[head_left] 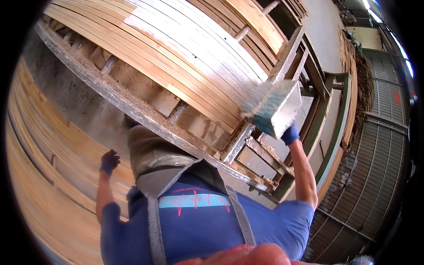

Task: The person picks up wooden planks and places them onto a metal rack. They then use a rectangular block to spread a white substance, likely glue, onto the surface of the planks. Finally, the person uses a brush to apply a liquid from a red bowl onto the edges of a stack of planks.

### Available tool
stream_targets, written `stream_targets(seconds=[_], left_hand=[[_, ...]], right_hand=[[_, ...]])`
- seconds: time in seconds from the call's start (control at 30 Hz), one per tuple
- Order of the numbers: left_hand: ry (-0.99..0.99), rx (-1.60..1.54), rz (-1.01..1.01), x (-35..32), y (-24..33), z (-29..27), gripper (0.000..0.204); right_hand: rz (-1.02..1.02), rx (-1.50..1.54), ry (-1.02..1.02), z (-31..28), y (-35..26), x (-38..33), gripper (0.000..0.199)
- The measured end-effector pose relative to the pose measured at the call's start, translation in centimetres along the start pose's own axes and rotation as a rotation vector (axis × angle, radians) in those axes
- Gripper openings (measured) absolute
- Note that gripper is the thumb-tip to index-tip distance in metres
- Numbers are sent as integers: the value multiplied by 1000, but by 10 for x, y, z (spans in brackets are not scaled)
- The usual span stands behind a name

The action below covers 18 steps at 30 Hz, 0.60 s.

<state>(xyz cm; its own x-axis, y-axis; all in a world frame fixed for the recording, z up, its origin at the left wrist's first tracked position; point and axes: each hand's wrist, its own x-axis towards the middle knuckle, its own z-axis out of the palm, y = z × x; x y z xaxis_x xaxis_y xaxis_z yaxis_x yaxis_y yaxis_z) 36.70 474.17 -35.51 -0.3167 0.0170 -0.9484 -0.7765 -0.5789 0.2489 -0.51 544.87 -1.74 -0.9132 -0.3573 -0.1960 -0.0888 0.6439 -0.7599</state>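
My right hand [290,134], in a blue glove, is closed on a wide block-shaped brush [276,108] smeared with white and teal. The brush is at the right ends of a row of long, narrow wooden strips [145,54], its bristles blurred. A wet white coat [187,33] covers the far part of these strips; the nearer strips are bare wood. Low on the left, my left hand [110,161], in a dark glove, hangs away from the rack, with nothing in it and its fingers loosely bent and apart.
The strips lie across a crusted metal rack [128,110] whose near rail runs in front of my body. Long boards [48,176] are stacked on the left. To the right stand a green metal frame [338,119] and a corrugated wall [371,172]. More boards [251,17] lie beyond.
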Motion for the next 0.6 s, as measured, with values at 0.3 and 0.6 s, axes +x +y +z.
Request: stream_targets(seconds=[0.3, 0.6], left_hand=[[37, -103, 107, -66, 7, 62, 37], [157, -338, 168, -59, -42, -13, 32]], right_hand=[[-523, -764, -92, 39, -85, 99, 29], [-595, -639, -169, 302, -346, 375, 22]])
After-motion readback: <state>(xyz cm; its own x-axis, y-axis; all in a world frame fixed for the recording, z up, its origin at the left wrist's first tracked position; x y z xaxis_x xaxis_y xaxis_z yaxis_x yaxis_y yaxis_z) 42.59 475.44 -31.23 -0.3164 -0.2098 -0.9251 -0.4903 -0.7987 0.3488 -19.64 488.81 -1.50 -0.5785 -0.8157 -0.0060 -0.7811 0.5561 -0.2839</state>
